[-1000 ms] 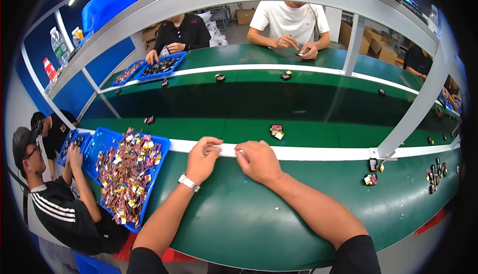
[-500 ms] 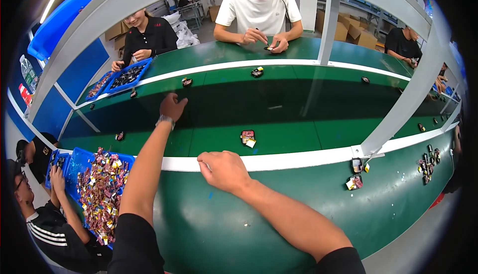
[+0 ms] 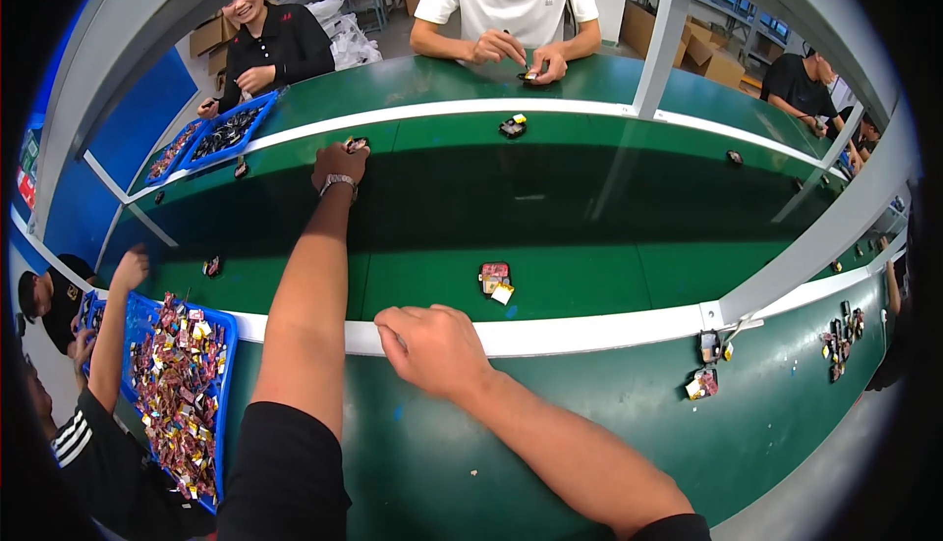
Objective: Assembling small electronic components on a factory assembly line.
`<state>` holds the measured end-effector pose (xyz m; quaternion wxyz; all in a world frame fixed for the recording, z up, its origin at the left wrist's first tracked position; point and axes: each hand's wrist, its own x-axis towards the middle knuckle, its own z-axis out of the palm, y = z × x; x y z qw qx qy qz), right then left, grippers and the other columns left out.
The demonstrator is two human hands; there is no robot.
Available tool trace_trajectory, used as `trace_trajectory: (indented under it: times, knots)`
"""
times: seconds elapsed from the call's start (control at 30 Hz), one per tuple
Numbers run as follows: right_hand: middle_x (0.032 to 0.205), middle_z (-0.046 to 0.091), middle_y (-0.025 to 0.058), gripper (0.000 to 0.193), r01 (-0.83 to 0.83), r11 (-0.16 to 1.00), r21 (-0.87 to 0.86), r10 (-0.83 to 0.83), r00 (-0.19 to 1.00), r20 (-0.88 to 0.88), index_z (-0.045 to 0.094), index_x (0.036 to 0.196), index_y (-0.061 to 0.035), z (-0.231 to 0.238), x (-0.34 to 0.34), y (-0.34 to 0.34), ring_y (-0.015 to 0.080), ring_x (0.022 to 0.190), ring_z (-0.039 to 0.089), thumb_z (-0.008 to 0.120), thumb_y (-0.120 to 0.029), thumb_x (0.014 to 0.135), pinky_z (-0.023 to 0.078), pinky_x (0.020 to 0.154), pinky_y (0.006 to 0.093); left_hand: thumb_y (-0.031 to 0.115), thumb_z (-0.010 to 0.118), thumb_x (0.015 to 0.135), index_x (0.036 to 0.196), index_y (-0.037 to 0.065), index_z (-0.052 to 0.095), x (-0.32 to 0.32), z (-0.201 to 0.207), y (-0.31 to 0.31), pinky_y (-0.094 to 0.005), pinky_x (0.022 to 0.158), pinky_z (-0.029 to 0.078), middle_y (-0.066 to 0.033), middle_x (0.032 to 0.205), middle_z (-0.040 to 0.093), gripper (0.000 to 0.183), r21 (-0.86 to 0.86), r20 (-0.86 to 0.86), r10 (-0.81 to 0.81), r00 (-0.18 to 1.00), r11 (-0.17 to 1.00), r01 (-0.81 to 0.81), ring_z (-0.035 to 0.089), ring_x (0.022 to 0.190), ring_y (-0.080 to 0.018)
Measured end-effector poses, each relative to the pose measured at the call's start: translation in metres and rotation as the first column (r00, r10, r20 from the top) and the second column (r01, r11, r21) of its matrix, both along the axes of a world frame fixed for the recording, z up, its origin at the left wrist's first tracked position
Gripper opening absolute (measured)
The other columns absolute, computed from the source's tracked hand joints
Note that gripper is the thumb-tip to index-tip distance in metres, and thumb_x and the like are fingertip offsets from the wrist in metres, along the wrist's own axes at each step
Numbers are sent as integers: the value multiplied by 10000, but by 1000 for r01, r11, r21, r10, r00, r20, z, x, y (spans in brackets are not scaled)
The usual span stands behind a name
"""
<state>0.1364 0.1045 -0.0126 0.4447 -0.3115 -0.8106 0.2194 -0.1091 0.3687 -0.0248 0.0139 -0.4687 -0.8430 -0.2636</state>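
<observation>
My left hand (image 3: 341,167) reaches across the green belt to its far side. Its fingers close around a small black casing (image 3: 359,143) with pale and coloured parts, which they partly cover. My right hand (image 3: 432,344) lies curled on the white rail (image 3: 550,333) along the near edge, with no object visible in it. Beyond that rail, another open black casing (image 3: 496,280) with a reddish inside and a white-yellow tab lies on the belt. A similar casing (image 3: 513,127) is farther back, to the right of my left hand.
A blue bin (image 3: 228,384) heaped with small reddish parts stands at left, beside a co-worker's raised arm (image 3: 113,335). Casings (image 3: 702,382) and a dark cluster (image 3: 843,340) lie on the right worktop. Metal posts (image 3: 801,256) frame the belt. Several people work around it.
My left hand has moved farther across the belt and come to the casing. The co-worker at left has raised an arm toward the belt. My right hand stays on the rail.
</observation>
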Motion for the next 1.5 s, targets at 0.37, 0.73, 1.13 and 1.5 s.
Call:
trace_trajectory:
  times: [0.37, 0.73, 1.13, 1.5]
  knots:
    - [745, 647, 102, 52, 228, 973, 42, -217, 958, -186, 634, 860, -70, 2, 5, 13, 329, 689, 636, 645, -109, 827, 508, 642, 425, 136, 807, 758, 1103, 3, 678, 20, 33, -189, -261, 672, 517, -71, 924, 713, 392, 366, 263, -571, 778, 805, 467, 634, 754, -94]
    - [1082, 610, 106, 253, -142, 952, -271, 115, 987, -113, 662, 1131, -59, 26, 15, -29, 268, 929, 614, 669, -123, 886, 517, 779, 358, -10, 726, 832, 1262, -57, 551, 60, 43, -339, -322, 939, 538, -147, 1173, 655, 467, 451, 751, -644, 147, 663, 598, 656, 1049, -183]
    - [1015, 619, 69, 422, 7, 974, 225, -23, 997, 69, 692, 1153, -102, 33, 64, -93, 206, 804, 652, 735, 11, 748, 562, 666, 320, 45, 728, 869, 1313, -21, 487, 96, 24, -361, -359, 998, 515, -111, 1278, 552, 509, 635, 766, -509, -392, 506, 583, 575, 1176, -206]
    - [1071, 601, 63, 247, -34, 993, 117, 35, 999, -11, 664, 974, -76, 17, 67, -84, 219, 817, 663, 749, -1, 755, 560, 662, 317, 220, 611, 988, 1376, -10, 450, 94, 21, -360, -397, 998, 530, -123, 1293, 553, 480, 569, 815, -460, -352, 519, 637, 586, 1155, -206]
